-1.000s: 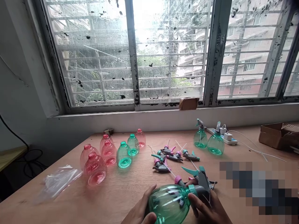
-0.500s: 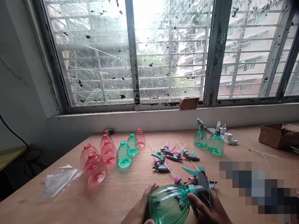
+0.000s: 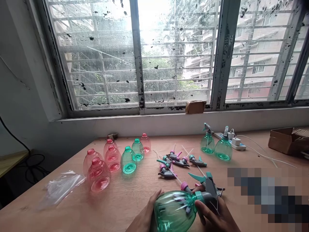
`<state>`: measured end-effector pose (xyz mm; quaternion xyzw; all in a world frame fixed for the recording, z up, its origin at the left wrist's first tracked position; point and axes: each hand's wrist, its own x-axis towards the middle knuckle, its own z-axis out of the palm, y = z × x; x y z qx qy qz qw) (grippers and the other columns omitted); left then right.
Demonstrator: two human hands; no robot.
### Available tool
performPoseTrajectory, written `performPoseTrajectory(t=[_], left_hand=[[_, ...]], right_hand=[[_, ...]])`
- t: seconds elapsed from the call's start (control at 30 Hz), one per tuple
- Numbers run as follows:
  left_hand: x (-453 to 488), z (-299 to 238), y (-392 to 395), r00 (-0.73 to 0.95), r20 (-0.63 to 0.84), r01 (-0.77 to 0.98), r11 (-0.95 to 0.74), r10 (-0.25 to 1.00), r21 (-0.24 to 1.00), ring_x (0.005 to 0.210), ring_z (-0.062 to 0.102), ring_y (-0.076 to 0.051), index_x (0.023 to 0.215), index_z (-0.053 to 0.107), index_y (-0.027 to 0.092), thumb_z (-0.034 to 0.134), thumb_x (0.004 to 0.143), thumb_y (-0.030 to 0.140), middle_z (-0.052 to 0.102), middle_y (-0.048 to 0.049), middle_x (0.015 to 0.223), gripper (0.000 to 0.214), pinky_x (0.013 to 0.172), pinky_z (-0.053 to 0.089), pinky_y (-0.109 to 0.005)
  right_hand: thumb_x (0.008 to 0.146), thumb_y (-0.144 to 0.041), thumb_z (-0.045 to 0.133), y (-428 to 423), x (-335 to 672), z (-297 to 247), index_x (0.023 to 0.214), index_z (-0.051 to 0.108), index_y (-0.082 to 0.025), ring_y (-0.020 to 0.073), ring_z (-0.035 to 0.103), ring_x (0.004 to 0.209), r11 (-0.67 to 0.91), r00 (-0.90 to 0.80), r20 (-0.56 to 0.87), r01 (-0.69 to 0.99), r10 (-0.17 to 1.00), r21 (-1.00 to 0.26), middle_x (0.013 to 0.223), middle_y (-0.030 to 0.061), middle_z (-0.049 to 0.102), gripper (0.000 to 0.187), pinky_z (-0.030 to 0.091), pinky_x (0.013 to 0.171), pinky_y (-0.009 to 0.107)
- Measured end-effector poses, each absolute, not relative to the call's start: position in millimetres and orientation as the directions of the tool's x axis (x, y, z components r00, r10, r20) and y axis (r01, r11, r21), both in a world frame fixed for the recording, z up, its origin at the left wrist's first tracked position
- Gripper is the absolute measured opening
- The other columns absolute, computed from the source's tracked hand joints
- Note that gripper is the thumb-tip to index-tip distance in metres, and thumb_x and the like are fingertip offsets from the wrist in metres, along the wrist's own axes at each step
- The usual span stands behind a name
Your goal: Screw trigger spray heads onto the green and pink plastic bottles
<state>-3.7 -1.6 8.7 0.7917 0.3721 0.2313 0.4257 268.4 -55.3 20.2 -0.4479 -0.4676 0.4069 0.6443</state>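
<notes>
A green see-through spray bottle [image 3: 175, 209] lies on its side at the bottom centre, between both hands. My left hand [image 3: 145, 217] cups its round body from the left, fingers curled on it. My right hand [image 3: 213, 214] wraps the neck where the grey and teal trigger head [image 3: 209, 190] sits on the bottle. Just behind lies a loose pink-collared trigger head [image 3: 183, 185] with its thin tube.
On the wooden table [image 3: 127, 199] stand several pink bottles [image 3: 98, 175] and two capless green bottles [image 3: 128, 160] at left. Loose trigger heads [image 3: 173, 161] lie mid-table. Two finished green sprayers [image 3: 223, 148] stand before a power strip [image 3: 238, 143]. Plastic bag [image 3: 60, 187] left, cardboard box [image 3: 286, 140] right.
Almost nothing differs. The bottle has shifted very slightly in my hands, and my left thumb has slid out of sight under it.
</notes>
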Motion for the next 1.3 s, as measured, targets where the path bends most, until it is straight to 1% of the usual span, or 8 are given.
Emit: performPoseTrajectory(t=[0.2,0.3,0.47,0.73,0.83,1.03,1.17,1.3], left_hand=[[-9,21,-7,0.708,0.198,0.241,-0.496,0.678,0.834,0.153,0.03,-0.036,0.164,0.007,0.027,0.047,0.085,0.083,0.028,-0.0122,0.169,0.105,0.125,0.025,-0.049],[-9,30,-12,0.7,0.2,0.223,-0.477,0.685,0.85,0.153,0.031,-0.034,0.163,0.007,0.029,0.033,0.093,0.078,0.029,-0.01,0.169,0.09,0.124,0.027,-0.049],[-8,35,-15,0.658,0.147,0.278,-0.42,0.738,0.864,0.152,0.035,-0.031,0.162,0.02,0.03,0.031,0.098,0.072,0.036,-0.0061,0.166,0.077,0.125,0.025,-0.048],[-5,13,-4,0.664,0.132,0.309,-0.431,0.736,0.848,0.153,0.031,-0.035,0.163,0.015,0.03,0.061,0.085,0.074,0.031,-0.0093,0.168,0.101,0.126,0.022,-0.049],[-3,7,0,0.637,0.058,0.361,-0.363,0.769,0.859,0.152,0.035,-0.033,0.162,0.017,0.032,0.057,0.091,0.069,0.031,-0.0078,0.168,0.09,0.126,0.023,-0.048],[-9,12,-2,0.713,0.168,0.278,-0.494,0.681,0.824,0.153,0.031,-0.035,0.163,0.011,0.03,0.058,0.085,0.076,0.031,-0.0116,0.168,0.102,0.125,0.025,-0.048],[-8,12,-2,0.712,0.164,0.26,-0.473,0.683,0.842,0.152,0.033,-0.034,0.163,0.011,0.031,0.054,0.092,0.071,0.031,-0.0119,0.168,0.093,0.124,0.027,-0.05],[-5,2,1,0.656,0.096,0.313,-0.386,0.749,0.868,0.152,0.033,-0.036,0.163,0.013,0.03,0.066,0.086,0.068,0.032,-0.0109,0.167,0.101,0.124,0.026,-0.05]], right_hand=[[0.078,-0.065,0.077,-57,269,22,0.1,0.07,-0.017,0.0176,0.051,0.053,0.255,0.223,0.229,-0.095,0.947,-0.962,0.061,0.0007,0.058,0.053,0.046,0.045,0.027],[0.077,-0.064,0.078,-57,269,22,0.1,0.07,-0.018,0.0172,0.052,0.053,0.265,0.21,0.238,-0.107,0.948,-0.958,0.063,0.0005,0.059,0.052,0.047,0.046,0.027],[0.078,-0.064,0.078,-57,270,20,0.099,0.071,-0.019,0.0164,0.053,0.055,0.25,0.215,0.224,-0.104,0.951,-0.963,0.078,0.0055,0.066,0.051,0.048,0.047,0.027],[0.075,-0.066,0.079,-55,270,17,0.1,0.071,-0.019,0.0211,0.053,0.06,0.259,0.26,0.227,-0.096,0.938,-0.961,0.067,0.0035,0.06,0.054,0.049,0.045,0.028],[0.075,-0.065,0.079,-56,269,20,0.098,0.072,-0.019,0.0199,0.053,0.055,0.259,0.249,0.228,-0.1,0.941,-0.961,0.066,0.0029,0.061,0.052,0.049,0.045,0.028],[0.075,-0.069,0.076,-57,268,26,0.096,0.071,-0.02,0.0187,0.053,0.049,0.275,0.243,0.251,-0.072,0.937,-0.959,0.065,0.0035,0.063,0.053,0.047,0.044,0.029],[0.073,-0.071,0.077,-57,267,28,0.096,0.071,-0.021,0.0205,0.056,0.05,0.27,0.249,0.244,-0.075,0.937,-0.96,0.064,0.0033,0.063,0.055,0.048,0.044,0.029],[0.072,-0.071,0.077,-58,268,29,0.096,0.07,-0.021,0.0211,0.056,0.051,0.25,0.229,0.228,-0.074,0.946,-0.965,0.061,0.0023,0.062,0.056,0.048,0.043,0.029]])
